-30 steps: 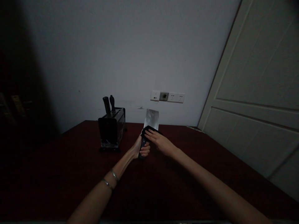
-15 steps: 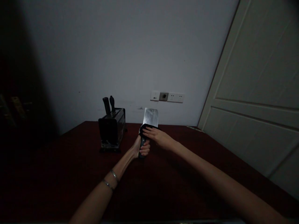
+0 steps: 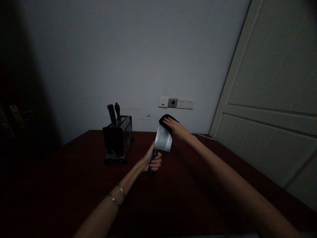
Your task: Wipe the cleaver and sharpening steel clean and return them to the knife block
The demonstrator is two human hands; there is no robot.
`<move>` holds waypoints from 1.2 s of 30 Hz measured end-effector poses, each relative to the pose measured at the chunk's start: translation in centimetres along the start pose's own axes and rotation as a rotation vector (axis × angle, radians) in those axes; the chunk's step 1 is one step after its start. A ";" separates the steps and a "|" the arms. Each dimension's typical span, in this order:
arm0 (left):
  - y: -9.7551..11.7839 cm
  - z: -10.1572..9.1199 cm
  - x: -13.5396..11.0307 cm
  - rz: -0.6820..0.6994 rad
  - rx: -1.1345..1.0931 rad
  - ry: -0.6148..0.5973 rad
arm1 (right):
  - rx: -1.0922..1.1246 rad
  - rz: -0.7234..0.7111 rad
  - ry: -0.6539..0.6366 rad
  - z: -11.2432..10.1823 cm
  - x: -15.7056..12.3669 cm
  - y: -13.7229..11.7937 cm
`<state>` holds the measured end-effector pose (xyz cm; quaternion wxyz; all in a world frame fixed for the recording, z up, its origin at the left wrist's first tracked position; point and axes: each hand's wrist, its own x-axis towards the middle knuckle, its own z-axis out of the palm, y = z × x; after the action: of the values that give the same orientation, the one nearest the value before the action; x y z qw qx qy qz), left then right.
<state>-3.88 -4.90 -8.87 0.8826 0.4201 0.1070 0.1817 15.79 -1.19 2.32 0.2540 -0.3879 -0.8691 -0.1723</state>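
My left hand [image 3: 151, 160] is closed around the black handle of a cleaver [image 3: 163, 139], whose broad steel blade points up and away from me above the table. A black cloth [image 3: 164, 121] covers the far end of the blade. My right hand [image 3: 176, 126] presses that cloth against the blade with its fingers extended over it; what the thumb does is hidden. Left of my hands stands a dark knife block [image 3: 116, 138] with two black handles sticking out of its top.
The dark red table [image 3: 173, 198] meets a pale wall [image 3: 123, 59] carrying a row of sockets and switches [image 3: 176, 103]. A light panelled door [image 3: 269, 99] rises along the right side. The far left is in deep shadow.
My right hand has slid the black cloth from near the handle up to the blade's far end, baring the lower blade. My left hand keeps its grip, slightly lower.
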 end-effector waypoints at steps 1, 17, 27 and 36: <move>0.0 0.0 0.0 0.003 0.002 0.003 | 0.003 -0.010 0.000 0.1 -0.1 -0.3; 0.4 -1.1 -0.2 0.077 0.036 0.026 | 0.041 -0.181 -0.034 1.5 -0.9 -3.3; -0.1 -0.4 0.2 0.027 0.060 0.105 | -0.031 0.004 0.042 1.4 2.1 -0.7; -0.7 -0.2 0.4 -0.009 0.002 0.107 | -0.021 -0.124 -0.035 3.0 -3.7 -4.3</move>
<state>-3.45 -5.02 -9.54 0.8761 0.4100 0.1562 0.1998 13.72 -4.68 -2.67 0.2236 -0.3391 -0.8938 -0.1901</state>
